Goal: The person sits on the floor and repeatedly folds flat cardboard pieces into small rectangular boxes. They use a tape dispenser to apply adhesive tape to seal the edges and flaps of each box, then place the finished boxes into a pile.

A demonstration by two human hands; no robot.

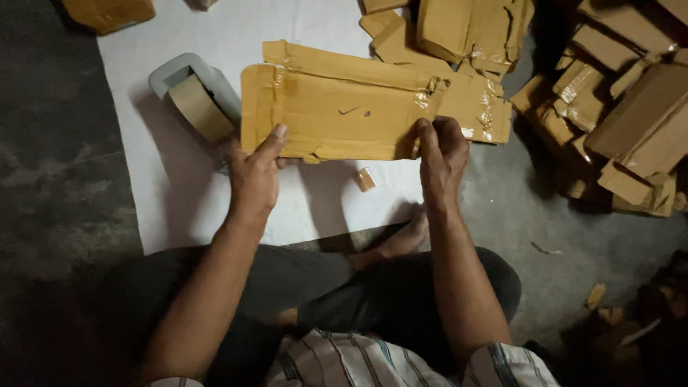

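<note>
**Both hands on a flattened cardboard box**

Right now we hold a flattened cardboard box [337, 115] between our two hands, lifted a little above the white sheet [172, 179] that lies under them. Our left hand [254, 175] is clamped on the box's lower left corner, thumb lying across the front face and the fingers hidden behind it. Our right hand [441, 154] grips the lower right edge, the fingers curled together over the cardboard there.

The box is tan and folded flat, wider than it is tall. A long flap runs along its top edge, and strips of shiny brown tape wrinkle at the left corner and at the right end, where the cardboard looks torn and crumpled. Two small dark marks sit near the middle of the front face. The bottom edge between our hands is ragged.

Just beyond our left hand, partly covered by the box, rests a grey tape dispenser [193, 86] with a roll of brown tape in it. Between our hands and a little nearer to us, a small scrap of cardboard [365, 179] lies on the sheet. Beyond our right hand more flattened boxes [459, 36] are heaped, and farther out to that side a pile of taped brown parcels [623, 115] sits on the dark floor [64, 179].
</note>
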